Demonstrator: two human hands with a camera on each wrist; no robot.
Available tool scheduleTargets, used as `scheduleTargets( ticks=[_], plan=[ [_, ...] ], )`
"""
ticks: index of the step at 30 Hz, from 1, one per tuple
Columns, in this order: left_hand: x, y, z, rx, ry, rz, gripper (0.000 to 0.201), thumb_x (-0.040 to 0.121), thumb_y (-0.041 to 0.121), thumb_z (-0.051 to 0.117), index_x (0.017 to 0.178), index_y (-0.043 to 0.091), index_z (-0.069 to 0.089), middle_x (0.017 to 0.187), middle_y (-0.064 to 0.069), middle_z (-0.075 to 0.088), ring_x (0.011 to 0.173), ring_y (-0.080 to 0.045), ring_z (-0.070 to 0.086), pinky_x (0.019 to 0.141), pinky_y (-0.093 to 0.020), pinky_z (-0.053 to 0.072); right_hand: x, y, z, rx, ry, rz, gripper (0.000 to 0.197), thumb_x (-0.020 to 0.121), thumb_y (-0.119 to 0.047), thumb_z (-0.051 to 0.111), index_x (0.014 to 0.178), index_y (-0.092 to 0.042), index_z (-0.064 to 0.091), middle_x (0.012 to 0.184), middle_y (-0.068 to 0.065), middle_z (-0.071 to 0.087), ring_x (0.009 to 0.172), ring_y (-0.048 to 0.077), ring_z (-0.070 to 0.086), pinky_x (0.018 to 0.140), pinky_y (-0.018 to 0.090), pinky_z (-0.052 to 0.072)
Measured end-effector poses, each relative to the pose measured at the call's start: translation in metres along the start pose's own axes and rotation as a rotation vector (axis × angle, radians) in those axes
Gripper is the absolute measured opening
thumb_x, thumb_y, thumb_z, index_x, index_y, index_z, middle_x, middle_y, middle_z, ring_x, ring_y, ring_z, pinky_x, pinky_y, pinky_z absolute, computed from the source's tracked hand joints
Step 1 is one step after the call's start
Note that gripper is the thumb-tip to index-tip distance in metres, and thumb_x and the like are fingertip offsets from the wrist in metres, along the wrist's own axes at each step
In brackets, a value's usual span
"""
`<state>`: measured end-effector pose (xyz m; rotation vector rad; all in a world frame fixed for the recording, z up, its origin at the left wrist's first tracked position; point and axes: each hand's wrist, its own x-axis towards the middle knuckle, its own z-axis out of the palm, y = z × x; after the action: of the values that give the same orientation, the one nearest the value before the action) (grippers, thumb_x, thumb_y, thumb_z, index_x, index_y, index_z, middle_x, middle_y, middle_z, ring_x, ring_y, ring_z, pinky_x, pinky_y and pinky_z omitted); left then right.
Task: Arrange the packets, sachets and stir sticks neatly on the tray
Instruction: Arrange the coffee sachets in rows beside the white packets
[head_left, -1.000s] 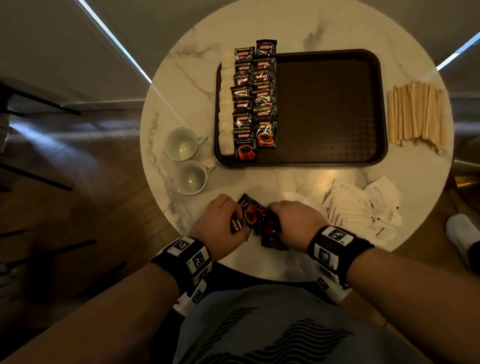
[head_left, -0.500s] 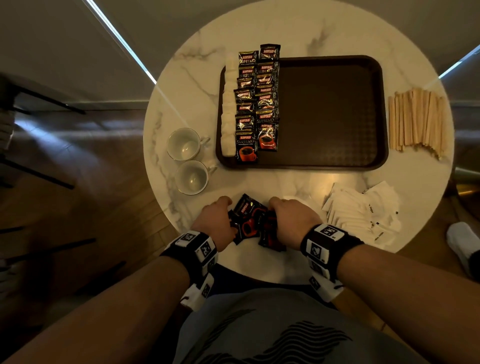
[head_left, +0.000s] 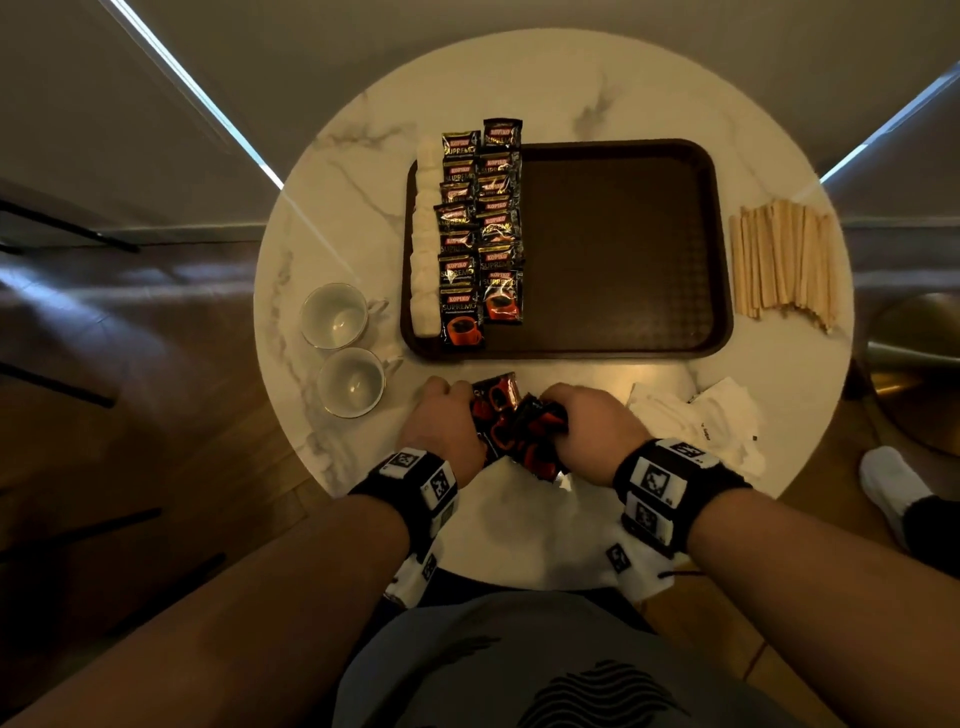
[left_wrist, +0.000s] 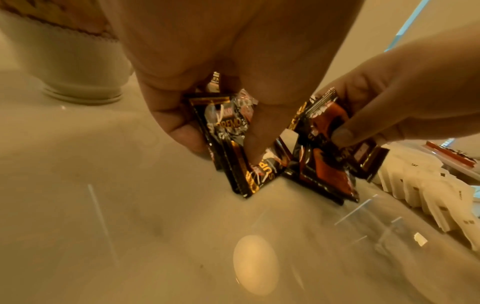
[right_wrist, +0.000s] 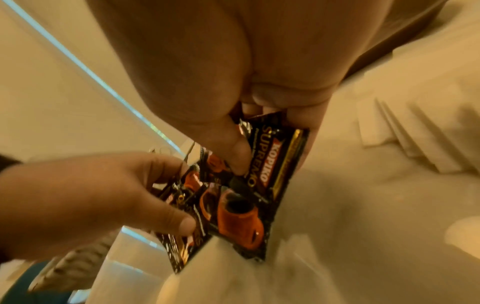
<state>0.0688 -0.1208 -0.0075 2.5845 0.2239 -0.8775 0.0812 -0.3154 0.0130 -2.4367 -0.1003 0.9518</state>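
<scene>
A loose bunch of black-and-red coffee packets (head_left: 511, 426) stands on edge on the marble table in front of the brown tray (head_left: 623, 249). My left hand (head_left: 447, 421) grips the packets (left_wrist: 231, 131) from the left, thumb and fingers curled round them. From the right, my right hand (head_left: 587, 421) pinches the packets (right_wrist: 259, 185). Two rows of coffee packets (head_left: 483, 228) and a column of white sachets (head_left: 423, 239) lie along the tray's left side. Wooden stir sticks (head_left: 787, 265) lie right of the tray. White sachets (head_left: 696, 426) are heaped by my right hand.
Two white cups (head_left: 343, 348) stand left of the tray, close to my left hand. The round table's edge (head_left: 519, 577) curves just behind my wrists. A foot in a white sock (head_left: 891, 488) shows beside the table at the right.
Both hands have closed in on the coffee packets and pushed them together into a tighter bunch, shifting slightly away from me toward the tray.
</scene>
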Motion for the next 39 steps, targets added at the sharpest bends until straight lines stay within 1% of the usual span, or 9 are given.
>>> scheduleTargets(
  ticks=[6,12,15,19,23,29,32,36,39],
  plan=[
    [0.008,0.013,-0.01,0.124,-0.034,0.052,0.078,0.083,0.028,0.078,0.148,0.017,0.037,0.146,-0.008,0.037,0.127,-0.03,0.053,0.108,-0.044,0.049,0.002,0.014,-0.027,0.195,0.086,0.084,0.034,0.092,-0.013,0.068,0.126,-0.02,0.066,0.103,-0.004,0.069,0.098,0.016,0.063,0.078,0.023,0.043],
    [0.022,0.02,-0.018,0.158,-0.172,0.012,0.021,0.083,0.033,0.071,0.093,0.017,0.065,0.1,-0.007,0.066,0.085,-0.021,0.065,0.077,-0.034,0.057,0.005,0.018,-0.038,0.398,0.094,0.096,0.03,0.093,-0.016,0.074,0.119,-0.026,0.064,0.091,-0.015,0.065,0.084,0.0,0.061,0.066,0.015,0.042],
    [0.02,0.017,-0.018,-0.082,-0.196,0.008,0.011,0.08,0.032,0.071,0.077,0.022,0.068,0.071,0.0,0.072,0.068,-0.016,0.07,0.063,-0.029,0.057,0.007,0.015,-0.04,0.509,0.118,0.082,0.028,0.09,-0.016,0.077,0.113,-0.027,0.067,0.099,-0.007,0.073,0.095,0.012,0.069,0.086,0.032,0.056],
    [0.016,0.019,-0.027,-0.689,-0.153,-0.132,0.016,0.087,0.013,0.065,0.099,0.021,0.072,0.083,-0.003,0.076,0.078,-0.019,0.072,0.07,-0.028,0.062,0.011,0.008,-0.042,0.911,0.167,0.105,0.036,0.087,-0.006,0.08,0.118,-0.02,0.071,0.107,0.005,0.079,0.102,0.024,0.076,0.098,0.05,0.059],
    [0.013,0.029,-0.057,-1.264,-0.135,-0.2,0.039,0.086,-0.007,0.051,0.115,0.012,0.068,0.109,-0.019,0.075,0.103,-0.041,0.072,0.091,-0.062,0.058,0.019,-0.009,-0.048,1.131,0.174,0.097,0.032,0.087,0.002,0.078,0.112,-0.017,0.072,0.109,0.011,0.079,0.105,0.031,0.076,0.1,0.056,0.057],
    [0.014,0.038,-0.104,-1.507,-0.248,-0.156,0.032,0.097,0.01,0.045,0.124,0.012,0.062,0.118,-0.02,0.074,0.106,-0.043,0.072,0.089,-0.069,0.055,0.03,-0.034,-0.054,1.055,0.062,0.012,0.034,0.091,-0.003,0.075,0.123,-0.014,0.069,0.112,0.009,0.079,0.107,0.028,0.075,0.101,0.055,0.056],
    [0.019,0.035,-0.114,-1.402,-0.325,-0.123,0.031,0.098,0.029,0.058,0.128,0.02,0.064,0.118,-0.013,0.076,0.112,-0.038,0.071,0.097,-0.063,0.053,0.031,-0.052,-0.062,0.791,0.059,-0.098,0.031,0.092,-0.01,0.076,0.12,-0.021,0.068,0.108,0.0,0.079,0.1,0.014,0.076,0.096,0.04,0.059],
    [0.03,0.027,-0.116,-1.276,-0.31,-0.104,0.029,0.099,0.016,0.063,0.127,0.022,0.066,0.113,-0.01,0.077,0.107,-0.034,0.073,0.094,-0.059,0.057,0.038,-0.078,-0.068,0.3,0.153,-0.239,0.023,0.089,-0.027,0.079,0.109,-0.026,0.067,0.101,-0.008,0.069,0.09,0.007,0.067,0.083,0.033,0.057],
    [0.042,0.018,-0.121,-1.289,-0.215,-0.115,0.027,0.097,0.009,0.062,0.123,0.014,0.07,0.109,-0.014,0.078,0.103,-0.036,0.074,0.091,-0.06,0.058,0.046,-0.084,-0.066,0.215,0.339,-0.156,0.042,0.075,-0.046,0.087,0.104,-0.028,0.062,0.098,-0.009,0.061,0.084,0.005,0.058,0.07,0.026,0.049]
  ],
)
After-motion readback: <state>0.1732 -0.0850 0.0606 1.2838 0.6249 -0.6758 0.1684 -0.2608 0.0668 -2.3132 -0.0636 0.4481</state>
